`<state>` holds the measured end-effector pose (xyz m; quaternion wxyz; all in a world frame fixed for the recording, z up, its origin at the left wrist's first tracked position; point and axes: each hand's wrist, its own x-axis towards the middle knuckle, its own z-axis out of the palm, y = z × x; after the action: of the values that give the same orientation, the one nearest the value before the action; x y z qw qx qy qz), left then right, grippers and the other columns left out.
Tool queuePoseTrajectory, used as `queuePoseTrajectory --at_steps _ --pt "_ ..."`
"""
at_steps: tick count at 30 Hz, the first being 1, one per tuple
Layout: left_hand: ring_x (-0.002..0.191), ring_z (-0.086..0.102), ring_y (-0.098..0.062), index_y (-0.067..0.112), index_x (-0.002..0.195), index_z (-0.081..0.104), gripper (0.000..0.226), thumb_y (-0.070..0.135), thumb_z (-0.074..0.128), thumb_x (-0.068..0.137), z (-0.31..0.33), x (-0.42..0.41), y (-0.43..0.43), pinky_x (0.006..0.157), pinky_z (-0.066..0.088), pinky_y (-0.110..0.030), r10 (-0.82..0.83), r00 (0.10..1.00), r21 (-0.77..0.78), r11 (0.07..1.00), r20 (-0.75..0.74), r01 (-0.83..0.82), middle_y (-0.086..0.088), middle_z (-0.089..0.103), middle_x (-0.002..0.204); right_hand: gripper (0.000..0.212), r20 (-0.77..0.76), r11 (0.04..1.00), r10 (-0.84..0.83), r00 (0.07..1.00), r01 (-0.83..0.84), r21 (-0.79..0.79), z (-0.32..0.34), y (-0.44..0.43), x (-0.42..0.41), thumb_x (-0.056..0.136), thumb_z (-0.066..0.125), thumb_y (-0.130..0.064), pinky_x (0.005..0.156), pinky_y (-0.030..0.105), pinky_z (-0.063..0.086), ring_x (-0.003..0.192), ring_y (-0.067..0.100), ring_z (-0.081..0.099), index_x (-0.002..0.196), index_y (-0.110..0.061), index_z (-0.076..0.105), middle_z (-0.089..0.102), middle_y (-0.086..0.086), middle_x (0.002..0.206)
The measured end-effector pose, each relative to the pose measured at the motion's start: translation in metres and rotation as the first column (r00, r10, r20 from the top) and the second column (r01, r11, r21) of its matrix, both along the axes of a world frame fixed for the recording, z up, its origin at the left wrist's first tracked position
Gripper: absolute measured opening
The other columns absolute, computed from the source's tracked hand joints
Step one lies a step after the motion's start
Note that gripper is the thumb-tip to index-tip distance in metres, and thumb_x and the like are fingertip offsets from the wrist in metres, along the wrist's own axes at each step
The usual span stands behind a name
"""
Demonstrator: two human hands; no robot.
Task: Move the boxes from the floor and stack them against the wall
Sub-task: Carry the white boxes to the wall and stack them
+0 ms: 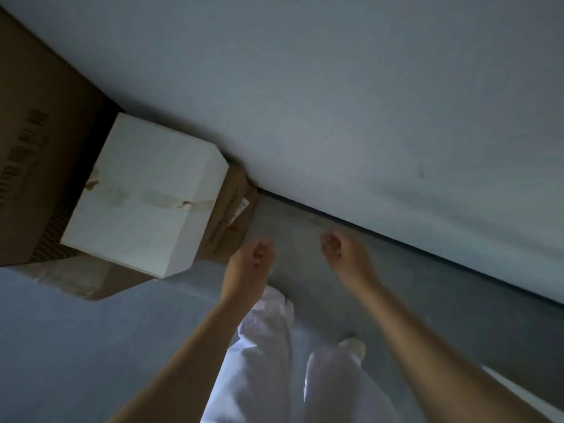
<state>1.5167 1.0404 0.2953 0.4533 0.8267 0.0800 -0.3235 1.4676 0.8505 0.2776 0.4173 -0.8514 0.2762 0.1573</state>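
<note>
A white box with tape across its top sits on a brown cardboard box that stands against the pale wall. A taller brown box with dark print stands to their left, also by the wall. My left hand hangs just right of the stack, fingers curled, holding nothing. My right hand is a little further right, fingers curled too and empty. Neither hand touches a box.
Grey floor runs along the wall to the right of the stack. My legs in white trousers and one pale shoe are below the hands. The picture is dim and tilted.
</note>
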Motion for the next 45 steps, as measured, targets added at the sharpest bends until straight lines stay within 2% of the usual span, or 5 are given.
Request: queuePoseTrajectory --at_steps 5,10,27,38,45 --pt "0.078 0.066 -0.015 0.030 0.092 0.065 0.016 0.018 0.056 0.091 -0.007 -0.062 -0.061 0.070 0.052 -0.031 -0.316 0.949 0.073 0.947 0.012 0.314 0.007 0.070 0.082 0.020 -0.042 0.993 -0.115 0.993 0.114 -0.021 -0.006 -0.057 -0.124 0.088 0.048 -0.036 0.064 0.027 0.040 0.068 0.017 0.055 0.086 -0.020 0.059 0.060 -0.003 0.076" --pt "0.079 0.065 -0.014 0.023 0.096 0.067 0.015 0.016 0.055 0.090 -0.022 -0.166 -0.124 0.074 0.049 -0.021 -0.614 0.788 0.115 0.786 0.034 0.608 0.003 0.070 0.088 0.011 -0.067 0.954 -0.301 0.951 0.300 -0.024 -0.016 -0.102 -0.283 0.091 0.057 -0.016 0.063 0.022 0.039 0.073 0.014 0.060 0.098 -0.017 0.066 0.063 -0.005 0.082" --pt "0.089 0.066 -0.021 0.027 0.091 0.065 0.014 0.023 0.051 0.088 -0.065 -0.532 -0.328 0.088 0.051 -0.037 -0.967 0.199 0.032 0.196 -0.161 0.980 0.000 0.070 0.095 0.016 -0.221 0.571 -0.807 0.547 0.819 -0.059 -0.032 -0.223 -0.728 0.093 0.054 -0.018 0.073 0.025 0.040 0.082 0.018 0.059 0.101 -0.009 0.066 0.068 0.007 0.095" --pt "0.088 0.067 -0.024 0.032 0.082 0.061 0.020 0.015 0.054 0.090 -0.112 -0.646 -0.473 0.082 0.048 -0.032 -0.927 0.259 0.028 0.262 -0.270 0.965 -0.005 0.071 0.094 0.005 -0.373 0.221 -0.900 0.226 0.974 0.056 -0.080 -0.368 -0.842 0.089 0.055 -0.024 0.091 0.045 0.050 0.104 0.032 0.063 0.090 -0.023 0.060 0.066 0.008 0.103" --pt "0.082 0.059 -0.015 0.016 0.093 0.065 0.009 0.016 0.057 0.092 -0.148 -0.707 -0.546 0.071 0.045 -0.023 -0.933 0.204 0.070 0.192 -0.297 0.979 -0.001 0.066 0.090 0.009 -0.368 0.277 -0.886 0.282 0.959 0.068 -0.115 -0.455 -0.901 0.085 0.053 -0.023 0.090 0.041 0.049 0.093 0.019 0.059 0.090 -0.020 0.060 0.061 0.000 0.092"
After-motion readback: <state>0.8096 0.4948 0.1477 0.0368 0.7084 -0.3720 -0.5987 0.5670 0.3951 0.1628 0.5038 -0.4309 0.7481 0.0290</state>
